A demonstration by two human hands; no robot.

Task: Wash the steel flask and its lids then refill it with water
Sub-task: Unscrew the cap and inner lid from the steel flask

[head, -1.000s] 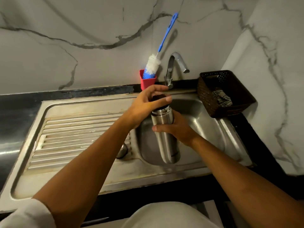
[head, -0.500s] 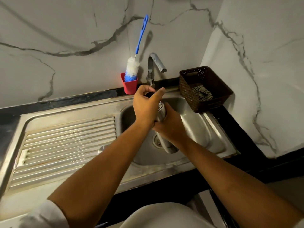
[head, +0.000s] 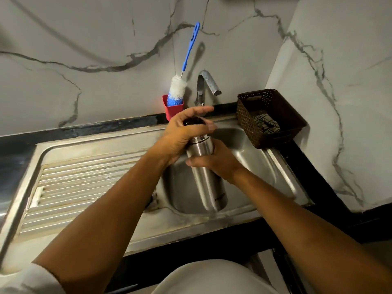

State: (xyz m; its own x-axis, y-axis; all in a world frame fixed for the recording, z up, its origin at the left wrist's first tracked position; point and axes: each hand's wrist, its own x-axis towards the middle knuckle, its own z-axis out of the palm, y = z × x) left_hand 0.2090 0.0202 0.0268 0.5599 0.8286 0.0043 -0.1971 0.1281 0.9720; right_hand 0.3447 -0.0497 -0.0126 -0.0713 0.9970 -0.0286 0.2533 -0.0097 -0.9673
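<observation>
1. The steel flask point(head: 210, 183) is a long, smooth cylinder of brushed metal with a soft shine. It is held in the air over the bowl of the sink point(head: 265, 164), tilted a little, with its bottom toward the person and its top toward the wall.
2. On top of the flask sits a dark, round lid point(head: 194, 120). Most of it is covered by fingers, so I cannot tell its material.
3. The left hand point(head: 182, 136) curls over this lid and grips it from above, with the thumb across the front.
4. The right hand point(head: 214, 162) wraps around the upper body of the flask, just under the neck, and grips it firmly.
5. The sink is stainless steel, dull and stained. At its left it has a draining board point(head: 84, 187) with long parallel ribs.
6. A curved metal tap point(head: 204, 81) stands behind the bowl.
7. Beside the tap, a bottle brush point(head: 177, 88) with white and blue bristles, a thin wire stem and a blue plastic handle stands in a small red cup point(head: 172, 110) and leans to the right.
8. A brown plastic basket point(head: 246, 115) with perforated walls sits at the right back corner of the sink. A checked cloth point(head: 266, 124) lies inside it.
9. The wall point(head: 84, 39) is glossy white marble with grey veins, and it turns a corner at the right.
10. The counter point(head: 84, 129) around the sink is black and polished
</observation>
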